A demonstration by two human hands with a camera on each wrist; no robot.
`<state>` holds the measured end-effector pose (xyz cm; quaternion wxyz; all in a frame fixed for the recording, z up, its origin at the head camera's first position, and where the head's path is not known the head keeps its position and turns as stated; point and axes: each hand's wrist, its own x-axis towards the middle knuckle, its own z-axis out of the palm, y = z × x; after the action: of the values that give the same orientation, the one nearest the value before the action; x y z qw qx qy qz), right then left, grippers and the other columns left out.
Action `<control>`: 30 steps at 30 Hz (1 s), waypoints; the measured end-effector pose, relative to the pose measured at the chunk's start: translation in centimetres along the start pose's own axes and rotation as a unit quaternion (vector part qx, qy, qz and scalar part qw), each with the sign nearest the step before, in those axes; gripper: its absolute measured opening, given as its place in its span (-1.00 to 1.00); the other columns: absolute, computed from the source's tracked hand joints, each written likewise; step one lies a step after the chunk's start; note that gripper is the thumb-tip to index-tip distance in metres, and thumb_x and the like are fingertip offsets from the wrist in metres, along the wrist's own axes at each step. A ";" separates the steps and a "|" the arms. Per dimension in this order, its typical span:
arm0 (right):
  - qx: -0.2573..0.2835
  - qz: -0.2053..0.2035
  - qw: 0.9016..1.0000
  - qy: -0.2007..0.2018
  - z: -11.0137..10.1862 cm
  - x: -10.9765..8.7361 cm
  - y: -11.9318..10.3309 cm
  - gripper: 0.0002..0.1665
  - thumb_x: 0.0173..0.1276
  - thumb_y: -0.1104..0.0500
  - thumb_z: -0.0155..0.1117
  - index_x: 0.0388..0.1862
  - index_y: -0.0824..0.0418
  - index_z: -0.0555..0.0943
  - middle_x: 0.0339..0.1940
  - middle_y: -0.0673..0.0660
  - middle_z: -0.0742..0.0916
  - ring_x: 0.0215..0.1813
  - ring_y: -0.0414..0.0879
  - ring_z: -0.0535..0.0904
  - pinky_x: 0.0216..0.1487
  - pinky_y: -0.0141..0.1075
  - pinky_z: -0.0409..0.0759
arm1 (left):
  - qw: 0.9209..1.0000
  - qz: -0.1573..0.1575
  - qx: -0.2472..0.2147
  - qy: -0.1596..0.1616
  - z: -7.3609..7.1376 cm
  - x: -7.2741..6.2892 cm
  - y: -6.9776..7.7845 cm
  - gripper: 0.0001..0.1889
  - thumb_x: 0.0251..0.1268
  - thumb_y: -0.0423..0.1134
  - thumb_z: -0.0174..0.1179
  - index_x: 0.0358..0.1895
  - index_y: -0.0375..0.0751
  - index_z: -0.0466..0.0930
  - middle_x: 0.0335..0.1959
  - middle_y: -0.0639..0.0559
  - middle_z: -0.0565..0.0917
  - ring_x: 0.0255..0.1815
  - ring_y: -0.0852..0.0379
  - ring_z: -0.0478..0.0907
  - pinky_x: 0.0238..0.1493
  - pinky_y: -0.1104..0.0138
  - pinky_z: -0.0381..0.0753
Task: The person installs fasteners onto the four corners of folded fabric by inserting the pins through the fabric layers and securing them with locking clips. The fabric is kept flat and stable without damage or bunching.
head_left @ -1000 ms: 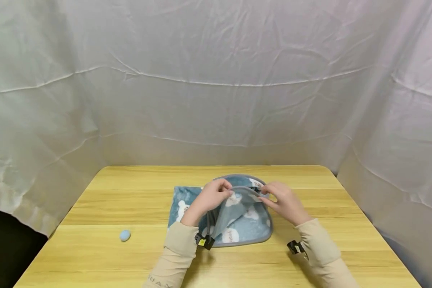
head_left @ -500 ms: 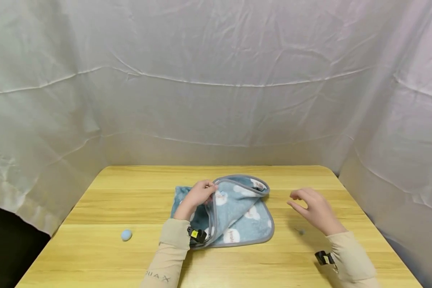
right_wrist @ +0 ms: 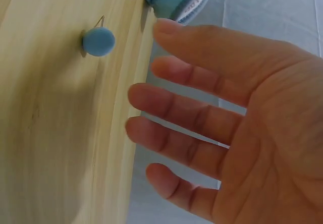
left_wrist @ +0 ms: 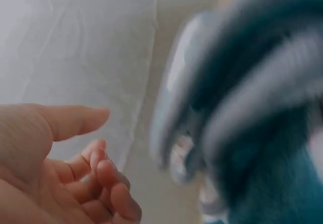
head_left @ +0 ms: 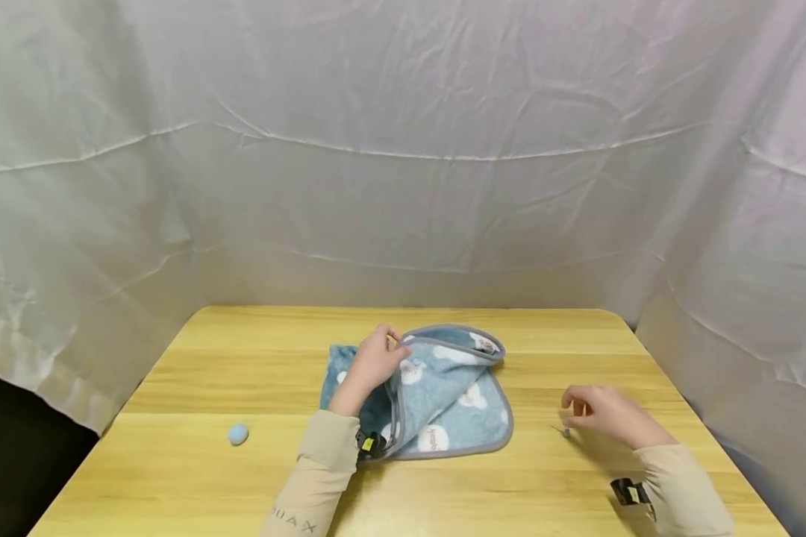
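Note:
A blue plush blanket [head_left: 473, 403] with grey edging and white bear prints lies partly folded over itself in the middle of the table. Just above its raised fold is my left hand [head_left: 375, 364]. In the left wrist view, nothing sits between the thumb and loosely bent fingers, and the blurred blanket [left_wrist: 267, 98] is beside them. To the right, my right hand [head_left: 607, 412] hovers over a small pin [head_left: 566, 432]. Up close, the pin [right_wrist: 98, 41] has a round blue head and a thin bent wire; the hand's fingers are spread apart from it.
A pale blue rounded piece [head_left: 238, 434] lies on the wooden table [head_left: 175, 485] at the left. Light grey curtains [head_left: 403, 224] hang behind the table and along both sides. Each wrist carries a small black camera.
Both hands held the blanket's edge at first. My right hand has let go and moved right and down to the pin. My left hand has shifted left, and the lifted flap has dropped.

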<state>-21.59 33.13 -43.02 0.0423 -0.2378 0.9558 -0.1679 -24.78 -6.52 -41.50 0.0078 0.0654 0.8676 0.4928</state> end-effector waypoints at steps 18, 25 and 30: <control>0.058 0.004 0.997 -0.054 1.0 0.1 0.5 -0.81 0.10 0.19 0.44 -0.41 0.05 0.56 -0.55 -0.13 0.53 -0.47 -0.37 0.36 -0.42 -0.43 0.38 | 0.908 0.157 0.269 -0.281 7.8 -3.7 3.8 -0.80 0.24 -0.16 0.34 -0.09 -0.04 0.71 -0.24 0.19 0.71 -0.31 0.37 0.56 -0.22 0.51 0.53; 0.048 -0.023 0.998 -0.045 1.4 0.2 0.7 -0.78 0.07 0.24 0.45 -0.47 0.07 0.53 -0.57 -0.16 0.47 -0.48 -0.41 0.29 -0.44 -0.45 0.31 | 0.890 0.167 0.340 -0.255 10.4 -4.0 3.6 -0.80 0.11 -0.10 0.43 -0.30 -0.02 0.62 -0.37 0.21 0.61 -0.39 0.33 0.46 -0.29 0.51 0.45; 0.033 -0.034 0.998 -0.040 1.6 0.3 0.7 -0.76 0.05 0.26 0.44 -0.49 0.07 0.51 -0.59 -0.18 0.43 -0.49 -0.42 0.25 -0.45 -0.45 0.25 | 0.874 0.156 0.401 -0.226 11.4 -4.6 3.7 -0.83 0.12 -0.06 0.41 -0.39 0.05 0.61 -0.36 0.18 0.56 -0.33 0.24 0.48 -0.24 0.36 0.51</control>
<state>-21.90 33.05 -44.79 0.0824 -0.2755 0.9385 -0.1912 -18.94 4.48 -44.45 0.0999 0.3076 0.9438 0.0687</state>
